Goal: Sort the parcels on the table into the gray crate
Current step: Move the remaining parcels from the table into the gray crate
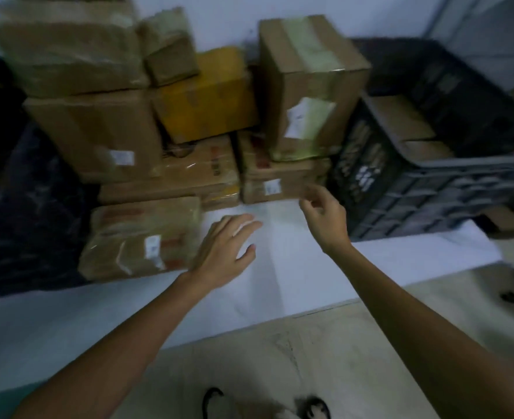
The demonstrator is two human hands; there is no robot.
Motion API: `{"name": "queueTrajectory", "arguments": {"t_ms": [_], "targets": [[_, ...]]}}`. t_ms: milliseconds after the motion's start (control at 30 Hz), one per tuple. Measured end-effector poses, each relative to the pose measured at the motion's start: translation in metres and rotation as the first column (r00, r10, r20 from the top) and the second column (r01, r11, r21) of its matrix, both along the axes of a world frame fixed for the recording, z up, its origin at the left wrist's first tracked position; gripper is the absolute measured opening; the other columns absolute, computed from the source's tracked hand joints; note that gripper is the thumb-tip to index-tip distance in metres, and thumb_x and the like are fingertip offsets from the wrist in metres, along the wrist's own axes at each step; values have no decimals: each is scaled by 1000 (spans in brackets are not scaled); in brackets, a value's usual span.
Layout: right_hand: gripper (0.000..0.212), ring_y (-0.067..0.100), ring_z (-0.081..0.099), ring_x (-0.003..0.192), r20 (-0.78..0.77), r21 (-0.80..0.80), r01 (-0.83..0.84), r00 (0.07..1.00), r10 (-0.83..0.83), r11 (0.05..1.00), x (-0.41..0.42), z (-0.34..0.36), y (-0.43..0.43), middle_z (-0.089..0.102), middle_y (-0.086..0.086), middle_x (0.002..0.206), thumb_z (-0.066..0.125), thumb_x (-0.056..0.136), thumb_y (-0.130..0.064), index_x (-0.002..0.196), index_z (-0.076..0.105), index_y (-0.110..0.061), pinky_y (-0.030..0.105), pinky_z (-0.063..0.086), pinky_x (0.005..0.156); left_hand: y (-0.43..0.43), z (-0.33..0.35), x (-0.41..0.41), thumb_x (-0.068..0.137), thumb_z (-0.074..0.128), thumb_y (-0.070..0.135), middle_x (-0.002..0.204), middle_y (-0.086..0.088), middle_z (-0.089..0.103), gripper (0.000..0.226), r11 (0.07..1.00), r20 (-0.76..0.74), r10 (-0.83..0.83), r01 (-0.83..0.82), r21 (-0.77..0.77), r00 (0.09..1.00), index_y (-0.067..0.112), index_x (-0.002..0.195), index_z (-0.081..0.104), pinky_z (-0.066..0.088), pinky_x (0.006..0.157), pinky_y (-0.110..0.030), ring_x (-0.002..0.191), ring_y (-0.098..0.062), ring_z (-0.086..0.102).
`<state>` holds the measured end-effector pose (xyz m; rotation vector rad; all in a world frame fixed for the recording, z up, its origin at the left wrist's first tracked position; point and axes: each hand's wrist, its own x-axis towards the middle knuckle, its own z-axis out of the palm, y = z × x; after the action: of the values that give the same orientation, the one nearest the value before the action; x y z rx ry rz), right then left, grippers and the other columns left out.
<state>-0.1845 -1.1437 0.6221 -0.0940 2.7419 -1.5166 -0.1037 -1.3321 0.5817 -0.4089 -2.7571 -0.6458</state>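
White table (280, 267): flat parcel (283, 173) just beside right hand (328, 219) fingers (305, 205).

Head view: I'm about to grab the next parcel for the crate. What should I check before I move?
1. The left hand is free: ok, open above the table.
2. The right hand is free: ok, fingers relaxed, holding nothing.
3. The nearest flat box can be lifted: not ok, a tall box stands on it.
4. The tall box has nothing on top: ok.
5. The crate has room: cannot tell; boxes already lie inside and the rest is dark.
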Motion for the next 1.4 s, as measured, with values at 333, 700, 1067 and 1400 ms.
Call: {"name": "queueTrajectory", "arguments": {"t_ms": [333,700,1067,1400], "targets": [[31,9,63,77,-357,36,-7,934,20,999,-31,94,213,69,3,90,59,91,-17,122,58,-12,19,49,70,218,106,-110,81,47,30,119,-13,59,44,985,-202,-80,108,135,976,7,114,62,33,95,-28,108,-27,52],[32,1,58,83,-412,42,-26,910,41,999,-112,134,347,66,-2,95,58,92,-18,124,56,-12,7,44,72,348,157,-178,87,58,16,133,-8,49,31,967,-177,57,-10,254,983,12,117,61,21,100,-19,127,-24,40],[36,6,56,92,-360,72,-56,930,79,996,-244,139,341,64,-1,102,59,91,-18,127,54,-15,13,39,77,324,147,-302,90,56,18,135,-8,45,36,911,65,234,-242,335,970,14,125,54,31,107,-33,128,-23,39],[49,22,52,113,-61,220,-149,984,166,964,-346,105,295,52,11,130,58,92,-25,137,41,-13,23,37,78,347,112,-375,92,53,22,148,-8,29,55,899,419,226,-354,257,879,15,143,32,30,107,-33,136,-26,29]]}}
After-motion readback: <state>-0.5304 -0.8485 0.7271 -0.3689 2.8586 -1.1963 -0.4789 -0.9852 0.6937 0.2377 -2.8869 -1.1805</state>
